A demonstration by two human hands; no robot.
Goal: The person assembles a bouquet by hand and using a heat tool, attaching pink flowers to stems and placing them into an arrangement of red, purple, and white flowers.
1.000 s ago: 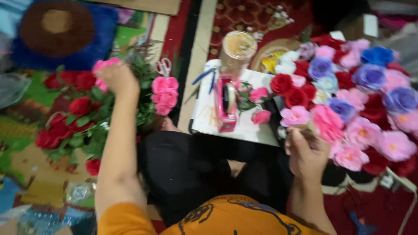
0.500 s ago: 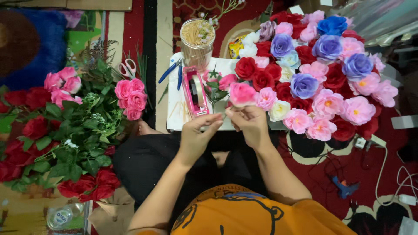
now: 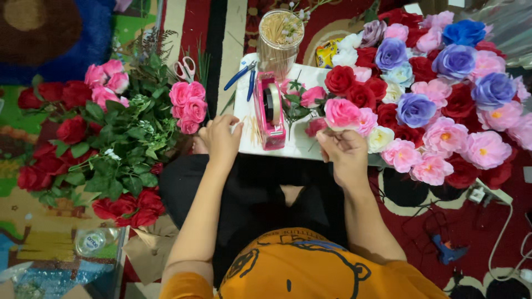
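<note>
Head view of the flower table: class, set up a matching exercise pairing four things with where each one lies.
Things:
1. pink tape dispenser
2. white-handled scissors
3. blue-handled pliers
4. clear round jar of thin wooden sticks

Places:
A. on the green leaves beside the pink roses, left of the white board
B. at the top edge of the white board
C. in the middle of the white board, between the two hands
D. on the white board's upper left corner

Pairs: 1-C, 2-A, 3-D, 4-B

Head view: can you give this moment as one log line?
left hand: on white board edge | right hand: holds pink rose | tape dispenser: between hands
</note>
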